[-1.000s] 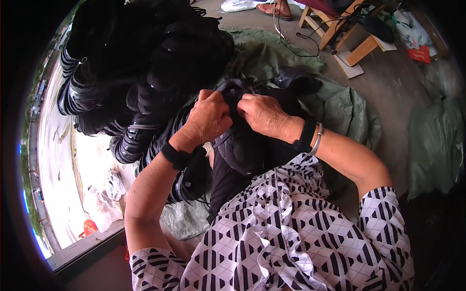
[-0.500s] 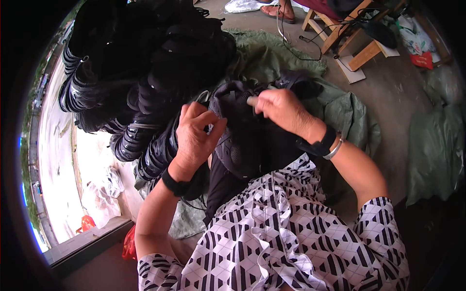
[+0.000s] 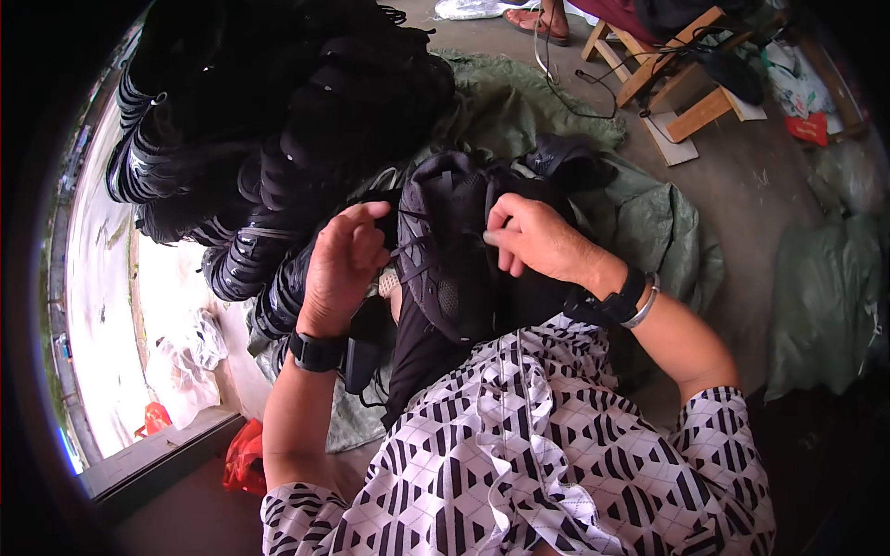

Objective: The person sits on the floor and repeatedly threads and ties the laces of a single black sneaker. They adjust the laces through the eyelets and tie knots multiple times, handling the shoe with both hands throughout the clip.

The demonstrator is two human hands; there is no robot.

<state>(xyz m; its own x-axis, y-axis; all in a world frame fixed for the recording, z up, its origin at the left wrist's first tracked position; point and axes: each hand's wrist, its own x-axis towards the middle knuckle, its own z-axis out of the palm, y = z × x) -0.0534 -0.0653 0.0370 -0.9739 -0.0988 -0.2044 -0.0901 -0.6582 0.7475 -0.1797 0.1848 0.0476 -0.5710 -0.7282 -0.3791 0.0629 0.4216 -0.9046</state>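
A black shoe upper with a mesh panel lies across my lap, its heel end away from me. Dark shoelace loops stick out from its left side. My left hand is curled closed just left of the upper, and a lace runs toward its fingers. On the other side, my right hand pinches at the upper's opening, thumb and fingertips together. What lies in that pinch is too small to make out. Both wrists wear black bands.
A big heap of stacked black shoe uppers rises at the far left. Another dark upper rests on a green woven sheet. A wooden stool, loose cable and a person's sandaled foot are at the far right.
My left hand has moved slightly left, away from the upper, baring its laced side. My right hand has come down and a little right, toward me.
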